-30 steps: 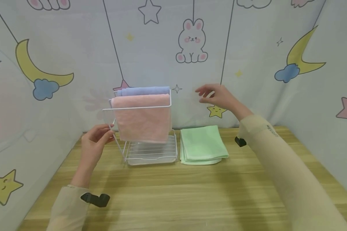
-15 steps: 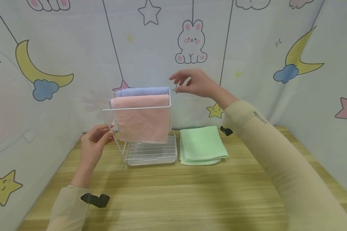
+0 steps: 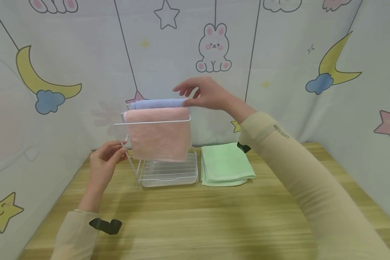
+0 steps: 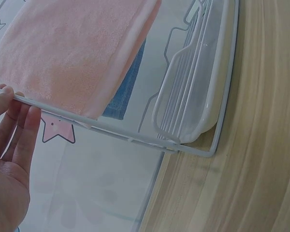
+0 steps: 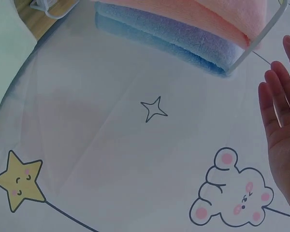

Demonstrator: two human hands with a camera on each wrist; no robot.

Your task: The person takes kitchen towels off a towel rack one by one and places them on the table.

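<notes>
A white wire rack (image 3: 152,122) stands on the wooden table with a pink towel (image 3: 160,141) and, behind it, a blue towel (image 3: 159,104) draped over its upper bars. My left hand (image 3: 104,160) pinches the rack's left upright, fingertips on the wire in the left wrist view. Over the rack's top right corner hovers my right hand (image 3: 208,94), its fingers loosely extended and holding nothing. In the right wrist view that hand (image 5: 285,121) shows beside the rack's end bar, close to the towels' edges.
Right of the rack lies a folded green towel (image 3: 227,164). A shallow white tray (image 4: 210,92) sits in the rack's base under the wire shelf. A white cloth backdrop (image 3: 169,61) printed with moons, stars and a rabbit rises behind the table (image 3: 195,224).
My right hand has moved left from above the green towel to the rack's top right corner. The left hand keeps its pinch on the rack, and the towels have stayed in place.
</notes>
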